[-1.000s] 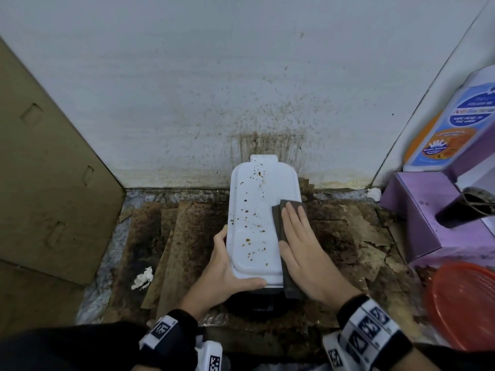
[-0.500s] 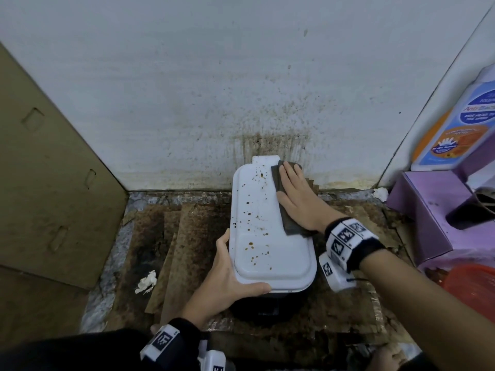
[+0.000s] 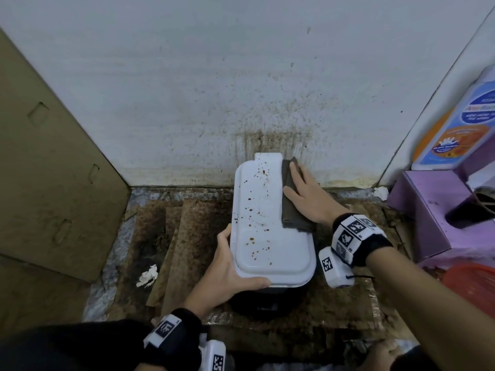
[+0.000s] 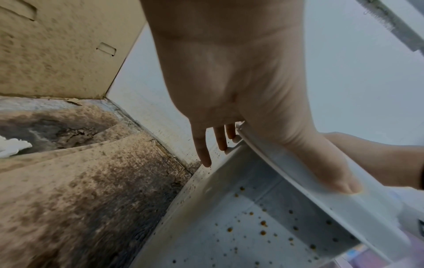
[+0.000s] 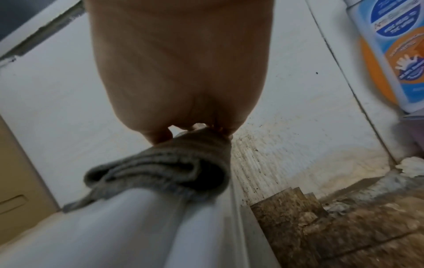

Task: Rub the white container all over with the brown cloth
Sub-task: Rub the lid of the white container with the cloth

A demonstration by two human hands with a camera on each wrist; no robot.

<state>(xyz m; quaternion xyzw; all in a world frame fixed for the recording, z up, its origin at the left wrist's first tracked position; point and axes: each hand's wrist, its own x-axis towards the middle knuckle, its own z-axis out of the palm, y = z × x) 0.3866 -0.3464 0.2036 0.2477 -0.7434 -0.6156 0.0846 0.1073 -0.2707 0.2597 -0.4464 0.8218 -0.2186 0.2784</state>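
The white container (image 3: 267, 223), its lid spotted with brown specks, stands on the stained floor with its far end against the wall. The folded brown cloth (image 3: 293, 210) lies along the lid's far right edge. My right hand (image 3: 302, 188) presses flat on the cloth with straight fingers; the right wrist view shows the cloth (image 5: 165, 168) bunched under the fingertips on the white lid (image 5: 137, 226). My left hand (image 3: 227, 269) grips the near left corner. Its thumb lies over the lid rim and its fingers run down the speckled side (image 4: 263, 226).
A cardboard panel (image 3: 48, 170) leans at the left and a spattered white wall (image 3: 214, 76) rises behind. At the right are a purple box (image 3: 434, 210), a blue-and-orange bottle (image 3: 460, 124) and a red basket (image 3: 474, 287). Crumpled white paper (image 3: 147, 275) lies on the floor.
My right hand has slid the cloth from the lid's near right side up to its far end by the wall. The left hand has kept its hold on the corner.
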